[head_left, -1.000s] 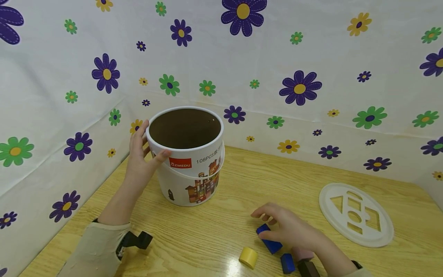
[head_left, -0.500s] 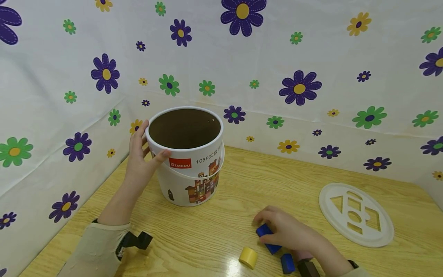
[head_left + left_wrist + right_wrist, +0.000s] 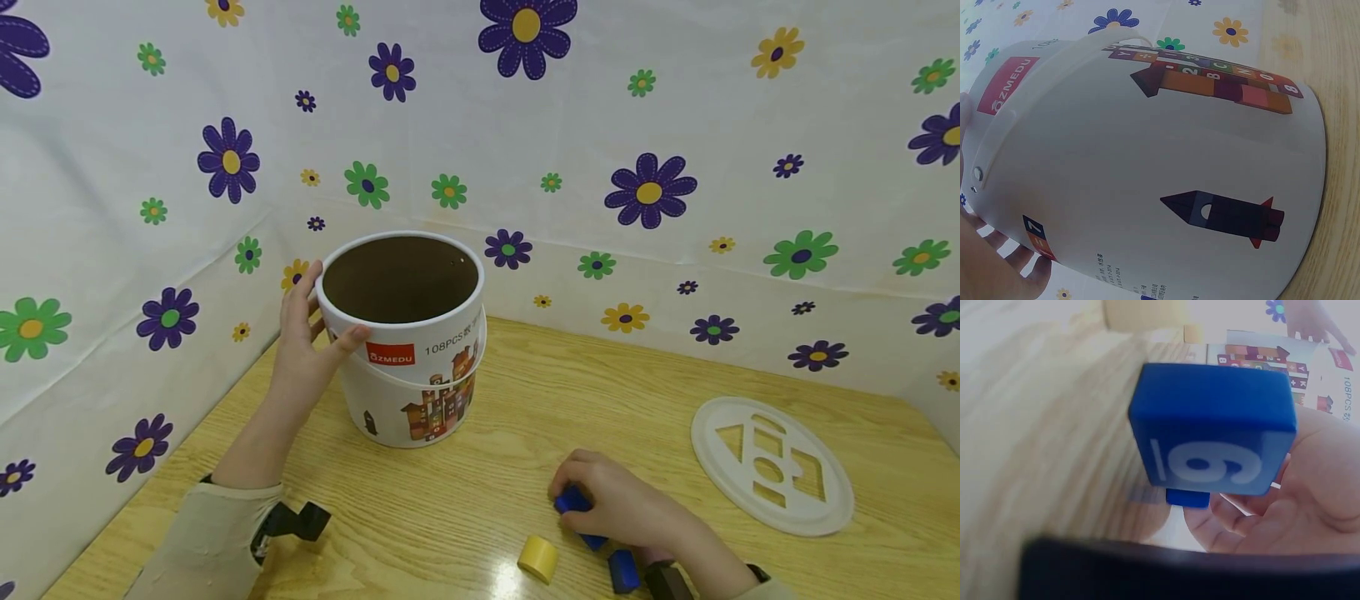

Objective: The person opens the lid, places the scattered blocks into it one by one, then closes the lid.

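White bucket (image 3: 442, 350): printed, upright, open-topped | blue block (image 3: 573, 500): partly hidden, right of bucket

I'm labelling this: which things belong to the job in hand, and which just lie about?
Apparently in use:
bucket, left hand on it
blue block, right hand round it

Lying about:
yellow block
smaller blue block
dark block
pink block
cut-out disc

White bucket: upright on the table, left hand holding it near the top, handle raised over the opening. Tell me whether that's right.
Wrong about the handle: it hangs down across the outside of the white bucket, as the head and left wrist views show. The rest stands: upright on the table, left hand holding it near the top.
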A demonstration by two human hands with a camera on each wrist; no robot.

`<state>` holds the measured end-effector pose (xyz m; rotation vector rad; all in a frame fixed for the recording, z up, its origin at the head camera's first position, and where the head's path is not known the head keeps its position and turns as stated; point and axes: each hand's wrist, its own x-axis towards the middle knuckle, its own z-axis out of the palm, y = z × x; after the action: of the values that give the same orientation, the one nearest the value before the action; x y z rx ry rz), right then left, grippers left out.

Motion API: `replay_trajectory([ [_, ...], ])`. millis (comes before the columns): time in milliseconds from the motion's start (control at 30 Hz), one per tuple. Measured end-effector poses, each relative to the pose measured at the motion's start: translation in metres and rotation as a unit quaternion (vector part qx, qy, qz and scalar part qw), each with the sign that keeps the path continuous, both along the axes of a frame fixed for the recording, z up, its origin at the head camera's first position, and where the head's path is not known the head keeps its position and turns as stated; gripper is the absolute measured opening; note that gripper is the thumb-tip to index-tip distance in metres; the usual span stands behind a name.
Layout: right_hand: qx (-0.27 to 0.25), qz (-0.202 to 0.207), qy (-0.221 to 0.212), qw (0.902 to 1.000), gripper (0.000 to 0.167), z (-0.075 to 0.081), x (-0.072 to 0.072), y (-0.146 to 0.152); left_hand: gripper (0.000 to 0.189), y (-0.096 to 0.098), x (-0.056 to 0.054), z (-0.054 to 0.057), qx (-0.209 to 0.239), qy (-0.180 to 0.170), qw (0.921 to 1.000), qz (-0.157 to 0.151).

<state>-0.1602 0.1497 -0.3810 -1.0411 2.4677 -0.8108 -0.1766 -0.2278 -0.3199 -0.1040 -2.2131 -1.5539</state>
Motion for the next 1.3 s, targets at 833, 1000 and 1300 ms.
replay_trajectory([
  [833,-0.12,-0.029,0.053,0.991,0.028,0.006,0.004,-0.011,0.087,0.001,-0.001,-0.001,0.001,0.007,1.0,-0.002],
  [1000,-0.135,-0.031,0.051,0.989,0.031,0.007,0.002,-0.012,0.087,0.001,0.0,-0.001,0.002,0.008,1.0,-0.005],
  [1300,-0.151,-0.034,0.061,0.9861,0.034,0.009,0.003,-0.014,0.086,0.0,0.0,0.0,0.001,0.003,1.0,-0.004],
])
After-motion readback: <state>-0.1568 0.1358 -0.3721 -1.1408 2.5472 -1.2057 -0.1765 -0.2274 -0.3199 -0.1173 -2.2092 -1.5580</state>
